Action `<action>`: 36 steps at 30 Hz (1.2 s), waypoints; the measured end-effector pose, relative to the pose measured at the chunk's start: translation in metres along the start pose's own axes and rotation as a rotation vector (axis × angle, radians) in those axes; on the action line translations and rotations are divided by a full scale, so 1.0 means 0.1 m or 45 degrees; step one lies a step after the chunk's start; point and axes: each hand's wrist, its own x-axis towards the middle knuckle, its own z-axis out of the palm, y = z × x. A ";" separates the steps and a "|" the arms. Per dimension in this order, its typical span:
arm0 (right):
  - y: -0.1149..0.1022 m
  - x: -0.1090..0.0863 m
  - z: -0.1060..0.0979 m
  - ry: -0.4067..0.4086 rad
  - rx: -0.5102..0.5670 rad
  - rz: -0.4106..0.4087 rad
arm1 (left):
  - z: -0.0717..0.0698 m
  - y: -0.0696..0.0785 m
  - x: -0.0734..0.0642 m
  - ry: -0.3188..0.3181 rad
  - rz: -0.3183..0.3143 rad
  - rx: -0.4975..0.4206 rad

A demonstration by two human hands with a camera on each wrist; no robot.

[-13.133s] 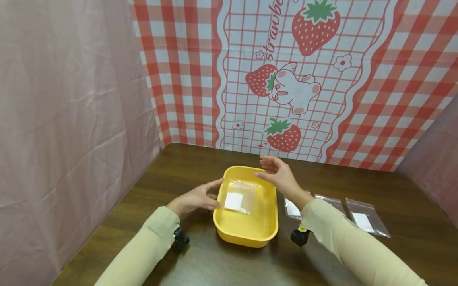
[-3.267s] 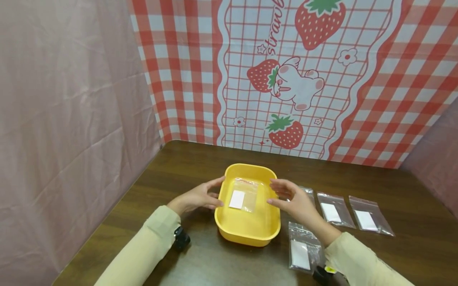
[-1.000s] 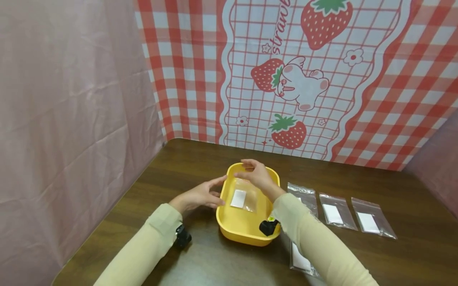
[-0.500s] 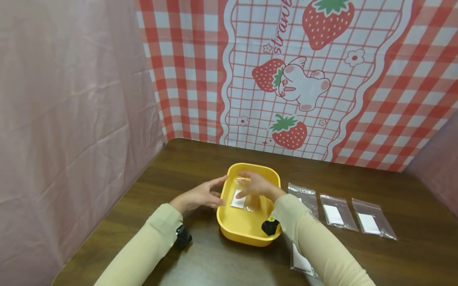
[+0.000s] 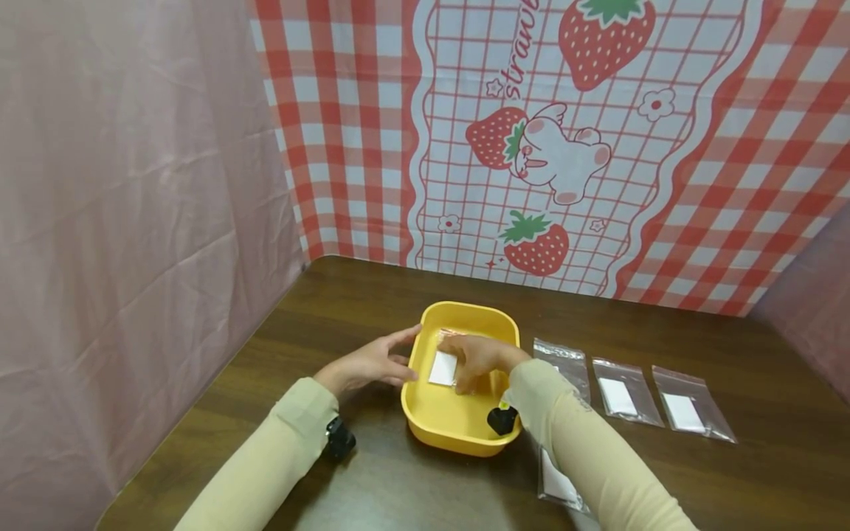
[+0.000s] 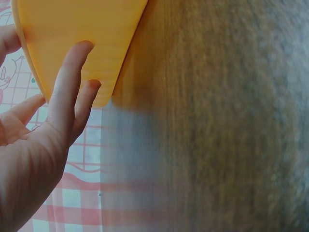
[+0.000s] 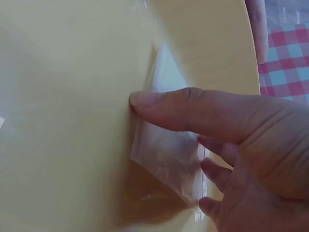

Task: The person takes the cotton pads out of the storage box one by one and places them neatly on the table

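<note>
A yellow tub (image 5: 458, 443) stands on the table. Inside it lies a clear zip bag (image 5: 443, 368) with a white card in it. My right hand (image 5: 481, 355) reaches into the tub and pinches this bag. In the right wrist view, the thumb of the right hand (image 7: 260, 145) presses the bag's face (image 7: 166, 140) while the fingers meet its zip edge, bending the plastic up. My left hand (image 5: 367, 363) touches the tub's left side at the rim. In the left wrist view, the left hand (image 6: 46, 150) has two nearly straight fingers against the outer wall (image 6: 53, 29).
To the tub's right, several more zip bags lie flat: a back one (image 5: 561, 358), a middle one (image 5: 619, 398), and a far-right one (image 5: 684, 413). Another bag (image 5: 556, 479) sits nearer, partly under the right sleeve. A checked strawberry cloth (image 5: 518, 147) hangs behind the table (image 5: 358, 284).
Over the last second, my right hand has come down into the tub and taken hold of the bag. The nearer bag on the right was absent 13 seconds ago. The left hand stays put.
</note>
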 end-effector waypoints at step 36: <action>-0.12 -0.06 -0.16 0.268 -0.219 -0.191 | -0.01 0.00 0.00 -0.009 -0.009 -0.020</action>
